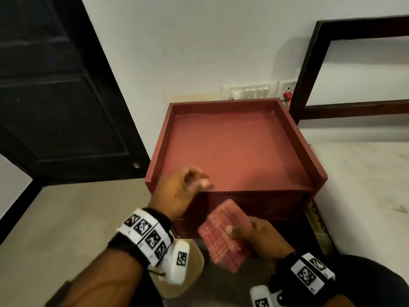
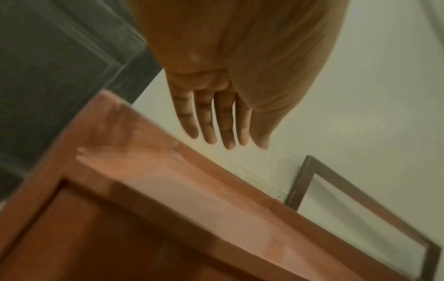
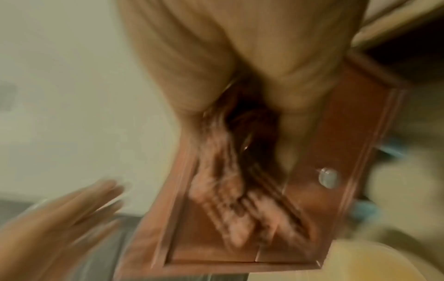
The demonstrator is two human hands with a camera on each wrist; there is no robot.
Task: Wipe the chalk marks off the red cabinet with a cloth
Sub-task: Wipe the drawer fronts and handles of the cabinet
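Dim, warm indoor lighting is recorded. Both wrist views are heavily motion-blurred; the head view is sharper, though straight edges are bowed toward the frame margins.

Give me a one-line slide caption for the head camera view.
Right hand holds a folded checked cloth before the red cabinet; left hand hovers open at its top front edge.

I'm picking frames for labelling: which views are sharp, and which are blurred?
Head view: mostly sharp, dim; slight motion blur on the left hand. Left wrist view: straight fingers fairly clear, red wooden cabinet smeared. Right wrist view: heavily blurred; red checked cloth barely readable.
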